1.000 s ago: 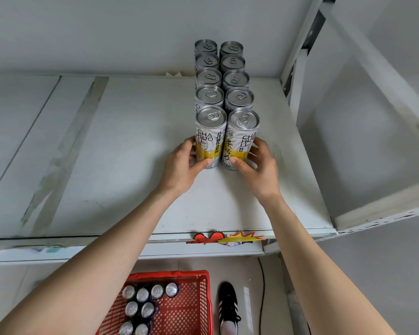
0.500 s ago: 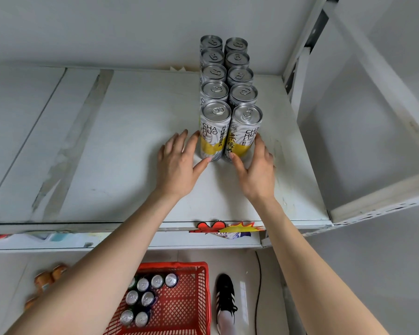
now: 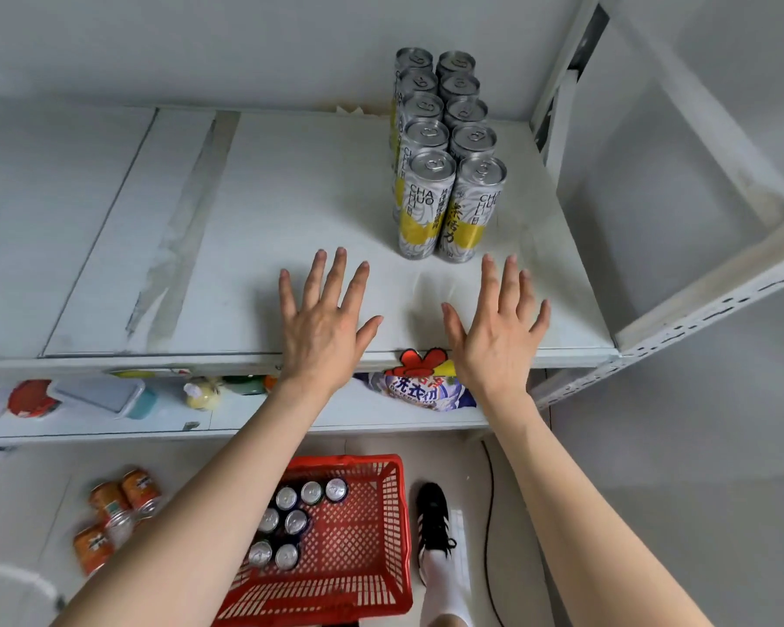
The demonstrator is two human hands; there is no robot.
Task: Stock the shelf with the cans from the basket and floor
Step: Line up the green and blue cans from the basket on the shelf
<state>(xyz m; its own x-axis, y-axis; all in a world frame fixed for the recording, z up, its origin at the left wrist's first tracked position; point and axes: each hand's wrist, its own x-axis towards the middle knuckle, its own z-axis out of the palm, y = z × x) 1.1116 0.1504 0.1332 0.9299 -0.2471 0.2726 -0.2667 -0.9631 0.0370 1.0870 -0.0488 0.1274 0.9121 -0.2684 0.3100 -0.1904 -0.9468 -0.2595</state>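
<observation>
shelf cans (image 3: 444,160): tall slim silver-and-yellow, two rows of five, upright on right end of white shelf (image 3: 290,210)
writing: "CHA HUO" on front pair
left hand (image 3: 324,325): fingers spread, empty, short of cans
right hand (image 3: 499,334): same
basket (image 3: 358,545): red, seven silver-topped cans (image 3: 290,522)
floor cans (image 3: 114,513): orange, label too blurry to read

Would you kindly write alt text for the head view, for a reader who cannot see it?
The left hand and right hand are spread open and empty over the front edge of a white shelf, just short of two rows of silver-and-yellow cans. On the floor below, a red basket holds more cans beside loose orange cans.
</observation>
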